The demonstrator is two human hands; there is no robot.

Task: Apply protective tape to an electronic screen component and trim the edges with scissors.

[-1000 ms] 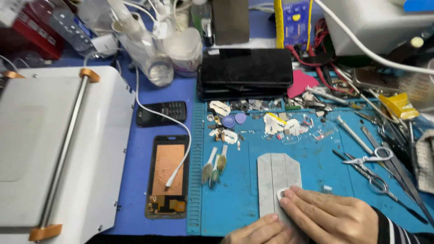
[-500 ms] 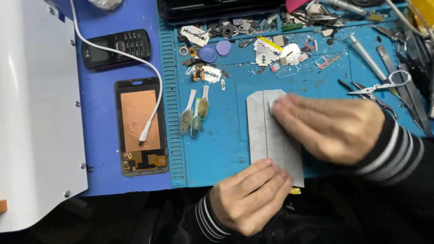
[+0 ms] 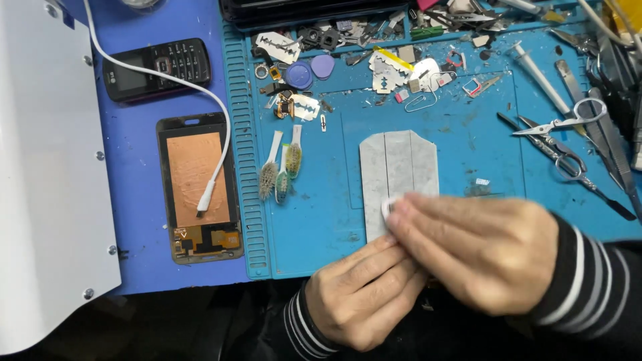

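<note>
Two hands on a grey slab [image 3: 398,164] atop a cluttered blue mat [image 3: 468,140]: left hand [image 3: 361,294] flat-fingered, right hand [image 3: 478,251] pinching a white pad [image 3: 388,206].

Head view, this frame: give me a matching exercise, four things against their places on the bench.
Things:
1 grey plate
2 scissors
3 keypad phone
4 brushes

Places:
A far right of the teal mat
B under both hands
C blue surface, upper left
D left part of the mat, beside the ridged edge

Pairs: 1-B, 2-A, 3-C, 4-D
</note>
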